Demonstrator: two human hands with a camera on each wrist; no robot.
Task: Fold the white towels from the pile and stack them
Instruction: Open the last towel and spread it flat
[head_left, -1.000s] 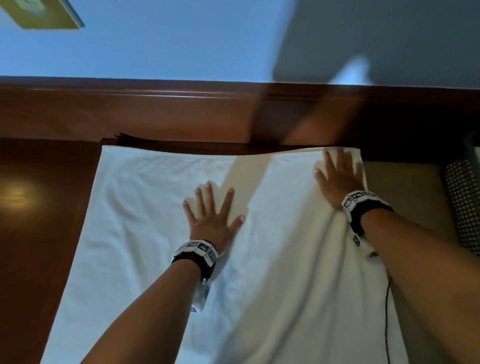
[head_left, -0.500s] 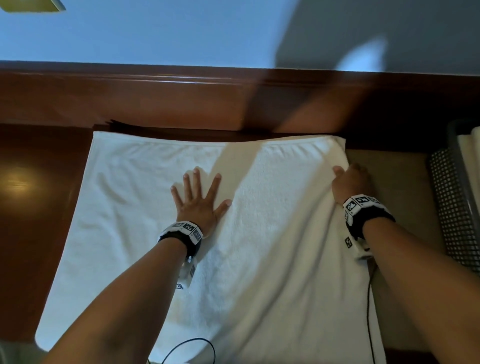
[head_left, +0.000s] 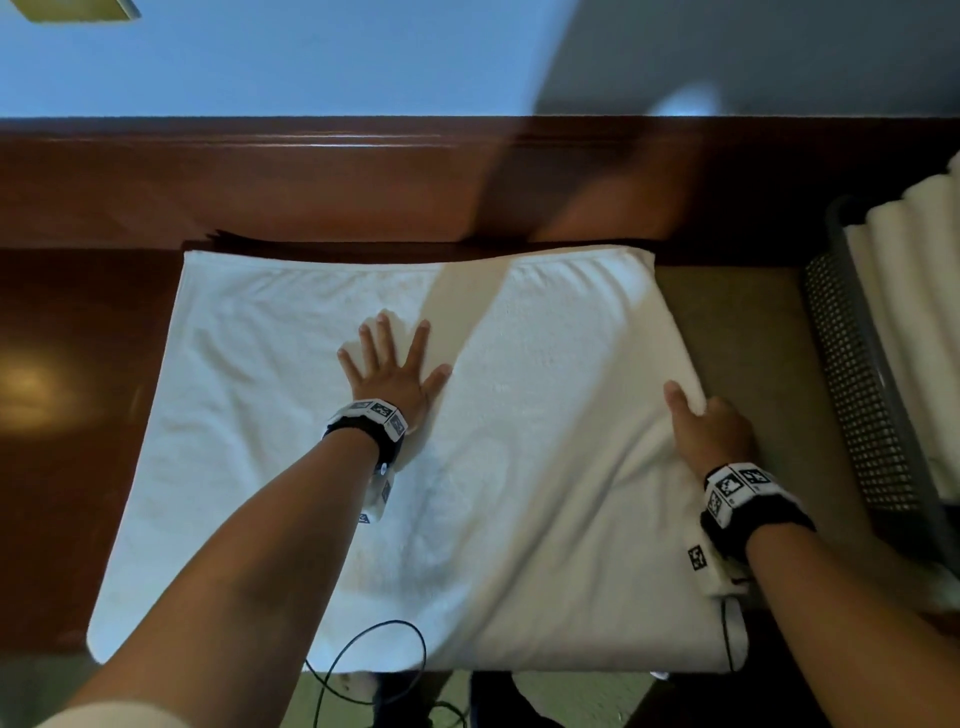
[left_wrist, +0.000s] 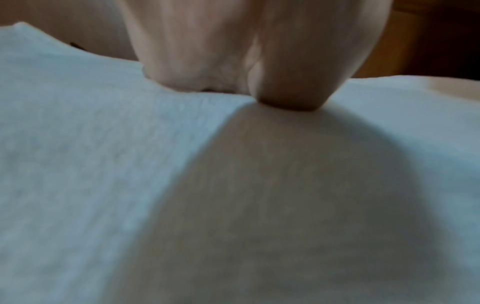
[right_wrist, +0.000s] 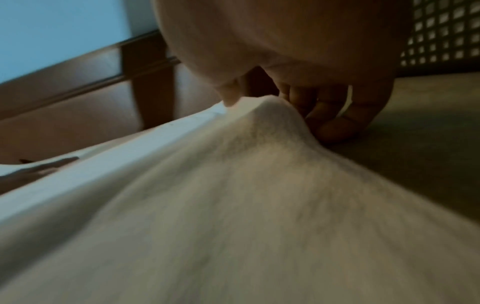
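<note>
A white towel (head_left: 545, 467) lies spread over the table, its far edge against the wooden ledge. My left hand (head_left: 389, 364) presses flat on the towel's middle, fingers spread and straight. My right hand (head_left: 706, 421) grips the towel's right edge, thumb on top and fingers curled underneath. In the right wrist view the towel (right_wrist: 259, 164) rises in a peak into that pinch. The left wrist view shows the palm pressed on the towel (left_wrist: 103, 164).
A dark mesh basket (head_left: 862, 395) with rolled white towels (head_left: 914, 270) stands at the right. A raised wooden ledge (head_left: 311, 182) runs along the back. Bare dark tabletop (head_left: 67, 389) lies left of the towel. A black cable (head_left: 363, 654) hangs at the near edge.
My right hand slid from the towel's far right corner back along the right edge toward me and took hold of it. My left hand stayed flat on the middle.
</note>
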